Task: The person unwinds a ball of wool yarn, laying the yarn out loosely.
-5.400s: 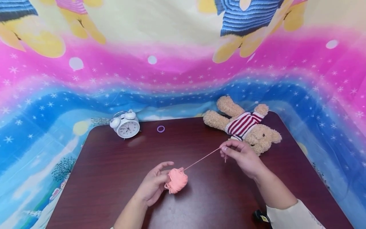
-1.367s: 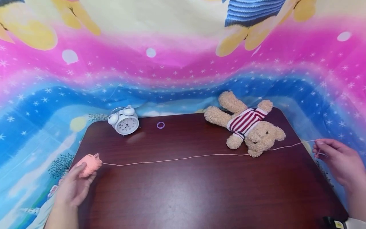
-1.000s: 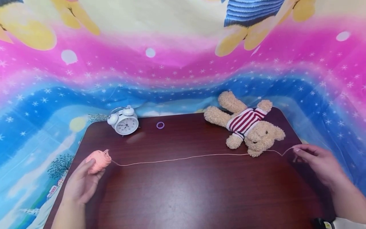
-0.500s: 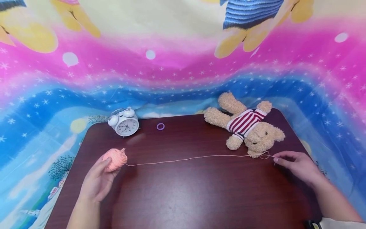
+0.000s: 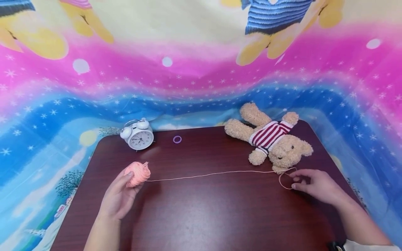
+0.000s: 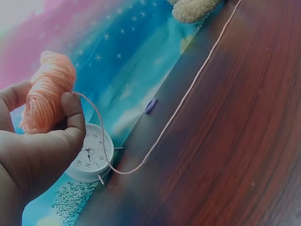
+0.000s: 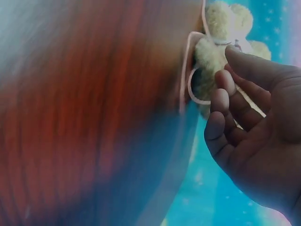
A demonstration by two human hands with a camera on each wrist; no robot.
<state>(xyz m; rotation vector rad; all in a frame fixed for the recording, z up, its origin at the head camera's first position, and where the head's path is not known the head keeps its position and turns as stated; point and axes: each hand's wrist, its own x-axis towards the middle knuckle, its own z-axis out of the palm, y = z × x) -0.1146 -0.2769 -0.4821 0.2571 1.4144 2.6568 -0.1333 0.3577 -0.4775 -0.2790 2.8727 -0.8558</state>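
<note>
Left hand (image 5: 117, 199) and right hand (image 5: 323, 188) have moved inward; I see the left gripping the yarn ball (image 5: 139, 174) above the table (image 5: 201, 212), the right's thumb and fingertips parted beside the strand's loop (image 5: 279, 179). Tugging could snag it on the teddy bear (image 5: 268, 135).

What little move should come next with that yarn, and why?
Probably the right hand should gently draw out the loop: the strand runs almost straight across the table from the yarn ball in the left hand, but curls round by the bear's head, close to that right hand.
</note>
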